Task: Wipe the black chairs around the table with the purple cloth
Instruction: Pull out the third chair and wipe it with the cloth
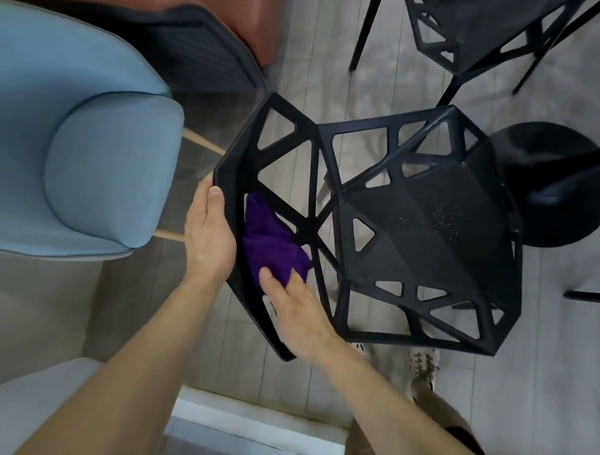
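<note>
the purple cloth [270, 242] lies bunched against the inner face of the lattice back of the black chair [410, 223], just inside its left rim. its long axis runs along that rim, up and away from the right hand [296, 312], the nearer hand, directly below it. that hand holds the cloth's lower end, thumb [267, 275] pressed on top and fingers tucked out of sight under the fabric, so the next stroke probably goes up along the struts, while the left hand [208, 235] grips the rim from outside, thumb hooked over its edge, the other fingers hidden behind it.
</note>
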